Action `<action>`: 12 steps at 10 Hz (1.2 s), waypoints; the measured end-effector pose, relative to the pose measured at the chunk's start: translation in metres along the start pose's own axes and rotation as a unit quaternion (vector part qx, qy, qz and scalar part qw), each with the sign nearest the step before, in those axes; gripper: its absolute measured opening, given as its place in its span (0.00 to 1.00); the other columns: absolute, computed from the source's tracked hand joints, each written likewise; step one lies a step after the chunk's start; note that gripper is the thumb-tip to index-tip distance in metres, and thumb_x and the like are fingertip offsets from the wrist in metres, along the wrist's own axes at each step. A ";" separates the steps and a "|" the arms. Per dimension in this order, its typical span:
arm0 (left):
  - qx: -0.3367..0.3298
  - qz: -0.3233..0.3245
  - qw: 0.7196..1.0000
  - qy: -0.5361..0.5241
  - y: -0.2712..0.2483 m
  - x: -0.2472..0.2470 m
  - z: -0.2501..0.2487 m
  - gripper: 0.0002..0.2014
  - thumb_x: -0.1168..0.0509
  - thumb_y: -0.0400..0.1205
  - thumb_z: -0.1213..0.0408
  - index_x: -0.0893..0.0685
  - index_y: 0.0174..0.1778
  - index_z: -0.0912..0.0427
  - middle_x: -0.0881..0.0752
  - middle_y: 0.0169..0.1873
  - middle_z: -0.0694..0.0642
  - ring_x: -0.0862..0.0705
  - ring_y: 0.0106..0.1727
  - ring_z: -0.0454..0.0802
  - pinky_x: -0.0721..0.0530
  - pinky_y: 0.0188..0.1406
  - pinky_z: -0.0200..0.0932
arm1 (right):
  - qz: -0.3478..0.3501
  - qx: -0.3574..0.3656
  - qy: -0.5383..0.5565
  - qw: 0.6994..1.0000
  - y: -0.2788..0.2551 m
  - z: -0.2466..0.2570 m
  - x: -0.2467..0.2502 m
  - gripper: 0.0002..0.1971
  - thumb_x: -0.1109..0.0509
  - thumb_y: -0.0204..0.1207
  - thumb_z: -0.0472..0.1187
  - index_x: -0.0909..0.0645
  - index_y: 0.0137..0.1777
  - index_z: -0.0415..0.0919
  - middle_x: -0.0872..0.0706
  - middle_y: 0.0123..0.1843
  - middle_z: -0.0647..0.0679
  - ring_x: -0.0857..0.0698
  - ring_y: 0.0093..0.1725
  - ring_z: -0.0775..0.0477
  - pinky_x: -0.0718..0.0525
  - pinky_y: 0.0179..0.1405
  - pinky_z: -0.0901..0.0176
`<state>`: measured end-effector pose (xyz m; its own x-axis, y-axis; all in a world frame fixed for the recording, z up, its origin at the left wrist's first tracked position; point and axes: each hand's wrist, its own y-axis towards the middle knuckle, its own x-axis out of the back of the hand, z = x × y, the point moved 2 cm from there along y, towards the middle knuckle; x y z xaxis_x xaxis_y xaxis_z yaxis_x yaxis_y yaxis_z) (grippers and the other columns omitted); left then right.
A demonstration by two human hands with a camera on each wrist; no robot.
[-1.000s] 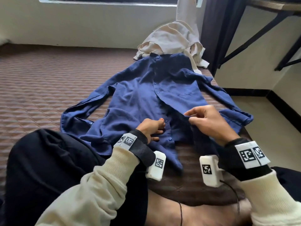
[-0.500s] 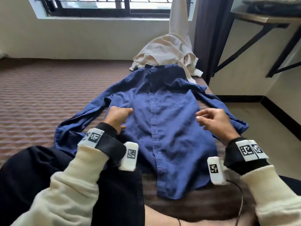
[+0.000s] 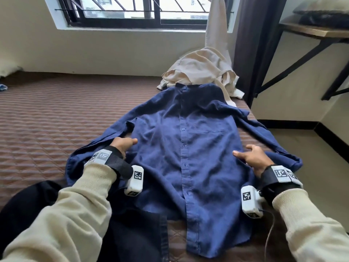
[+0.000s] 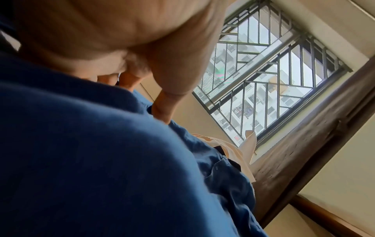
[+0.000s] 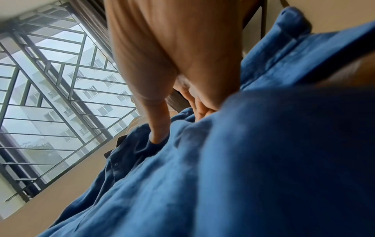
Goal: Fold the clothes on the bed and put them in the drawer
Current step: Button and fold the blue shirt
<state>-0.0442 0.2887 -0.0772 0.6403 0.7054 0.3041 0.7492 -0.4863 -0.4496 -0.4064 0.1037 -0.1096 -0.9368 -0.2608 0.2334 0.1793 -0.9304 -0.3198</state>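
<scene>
The blue shirt (image 3: 185,157) lies buttoned and front-up along the bed (image 3: 47,120), sleeves flung outwards, its collar touching a heap of beige cloth (image 3: 200,70) below the window (image 3: 156,14). Both hands hold it: the left hand (image 3: 121,145) grips one side edge, the right hand (image 3: 252,157) the other, thumbs on top, fingers curled under the fabric

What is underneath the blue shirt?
The blue shirt lies spread on the brown quilted bed, which shows beside it. Anything else beneath it is covered by the cloth.
</scene>
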 end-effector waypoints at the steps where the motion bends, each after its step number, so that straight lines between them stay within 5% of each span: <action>1: 0.040 0.038 0.998 -0.042 -0.002 -0.009 0.004 0.11 0.31 0.82 0.69 0.23 0.56 0.68 0.22 0.33 0.65 0.18 0.15 0.56 0.21 0.08 0.44 | 0.059 -0.023 -0.011 0.998 -0.009 0.010 -0.004 0.17 0.23 0.71 0.28 0.18 0.57 0.19 0.10 0.48 0.30 0.11 0.43 0.38 0.11 0.51 0.41; 2: -0.049 -0.022 0.997 -0.063 0.002 -0.008 -0.003 0.06 0.29 0.78 0.72 0.19 0.41 0.70 0.18 0.41 0.64 0.17 0.33 0.57 0.17 0.27 0.48 | 0.102 -0.017 0.111 0.988 -0.024 0.025 -0.003 0.09 0.26 0.74 0.29 0.15 0.52 0.26 0.09 0.45 0.37 0.09 0.37 0.44 0.09 0.40 0.55; 3: -0.134 -0.064 0.983 -0.108 -0.001 0.006 -0.023 0.15 0.25 0.74 0.63 0.15 0.52 0.68 0.16 0.47 0.57 0.19 0.47 0.51 0.20 0.47 0.47 | 0.113 0.052 0.260 0.957 -0.046 0.040 0.002 0.11 0.31 0.77 0.31 0.16 0.58 0.32 0.09 0.53 0.41 0.10 0.52 0.44 0.10 0.46 0.59; 4: -0.173 -0.029 0.971 -0.163 -0.006 0.018 -0.035 0.08 0.25 0.73 0.64 0.14 0.46 0.61 0.13 0.43 0.54 0.15 0.44 0.50 0.16 0.49 0.43 | 0.192 0.069 0.312 0.928 -0.069 0.043 0.005 0.18 0.36 0.79 0.35 0.21 0.69 0.35 0.13 0.63 0.41 0.14 0.64 0.45 0.12 0.53 0.56; 5: -0.172 -0.003 0.967 -0.186 -0.006 0.024 -0.034 0.06 0.30 0.76 0.75 0.15 0.46 0.62 0.13 0.41 0.57 0.15 0.43 0.53 0.14 0.42 0.43 | 0.207 0.065 0.269 0.938 -0.083 0.043 0.013 0.18 0.35 0.77 0.34 0.21 0.67 0.36 0.11 0.60 0.39 0.11 0.56 0.42 0.11 0.45 0.55; 6: -0.081 -0.066 0.976 -0.189 0.012 0.041 -0.022 0.10 0.36 0.74 0.81 0.16 0.48 0.67 0.16 0.42 0.60 0.20 0.46 0.52 0.16 0.33 0.41 | 0.117 0.036 0.215 0.969 -0.080 0.034 0.038 0.14 0.34 0.79 0.30 0.19 0.63 0.35 0.09 0.51 0.41 0.09 0.44 0.46 0.10 0.37 0.55; 7: -0.036 -0.098 0.994 -0.027 0.033 0.056 -0.005 0.19 0.35 0.72 0.78 0.18 0.60 0.73 0.16 0.60 0.62 0.20 0.52 0.51 0.18 0.54 0.53 | 0.014 -0.051 0.148 0.987 -0.073 0.015 0.073 0.12 0.28 0.75 0.31 0.17 0.57 0.30 0.09 0.38 0.37 0.10 0.33 0.42 0.10 0.36 0.47; 8: -0.035 -0.099 0.989 0.103 0.038 0.059 0.005 0.22 0.33 0.76 0.77 0.21 0.66 0.77 0.18 0.65 0.68 0.18 0.65 0.61 0.21 0.56 0.49 | -0.054 -0.072 0.005 0.996 -0.073 -0.001 0.093 0.07 0.22 0.70 0.30 0.16 0.45 0.29 0.12 0.30 0.37 0.15 0.25 0.45 0.14 0.34 0.50; 9: -0.052 -0.122 0.972 0.194 -0.009 0.052 0.001 0.20 0.35 0.80 0.73 0.23 0.69 0.75 0.22 0.68 0.72 0.23 0.70 0.67 0.24 0.64 0.52 | -0.126 -0.003 -0.173 0.977 -0.075 0.000 0.095 0.12 0.20 0.68 0.29 0.22 0.34 0.36 0.15 0.38 0.38 0.17 0.32 0.45 0.21 0.36 0.54; 10: -0.081 -0.191 0.935 0.287 -0.012 0.049 -0.004 0.22 0.32 0.75 0.65 0.19 0.65 0.69 0.21 0.66 0.74 0.25 0.70 0.72 0.25 0.68 0.59 | -0.195 0.095 -0.296 0.930 -0.083 0.020 0.078 0.13 0.17 0.65 0.37 0.17 0.46 0.38 0.13 0.49 0.35 0.15 0.52 0.36 0.18 0.52 0.48; 11: -0.225 -0.140 0.938 0.223 -0.030 0.021 -0.020 0.15 0.32 0.76 0.66 0.13 0.58 0.61 0.13 0.56 0.68 0.16 0.59 0.64 0.19 0.60 0.52 | -0.146 0.217 -0.273 0.926 -0.092 0.052 0.039 0.09 0.19 0.67 0.35 0.13 0.46 0.38 0.14 0.35 0.43 0.16 0.41 0.43 0.22 0.42 0.58; 12: -0.319 0.077 0.930 0.165 -0.065 -0.027 -0.022 0.06 0.28 0.74 0.64 0.12 0.47 0.57 0.11 0.37 0.59 0.16 0.33 0.47 0.21 0.39 0.41 | -0.049 0.285 -0.255 0.923 -0.098 0.076 -0.006 0.05 0.21 0.70 0.35 0.14 0.43 0.39 0.20 0.27 0.51 0.22 0.29 0.50 0.26 0.30 0.63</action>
<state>-0.1064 0.2899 -0.0380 0.6864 0.4559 0.5666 0.5243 -0.8501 0.0490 -0.3955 0.1773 -0.0100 -0.7191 -0.1198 0.6845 0.3663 -0.9024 0.2268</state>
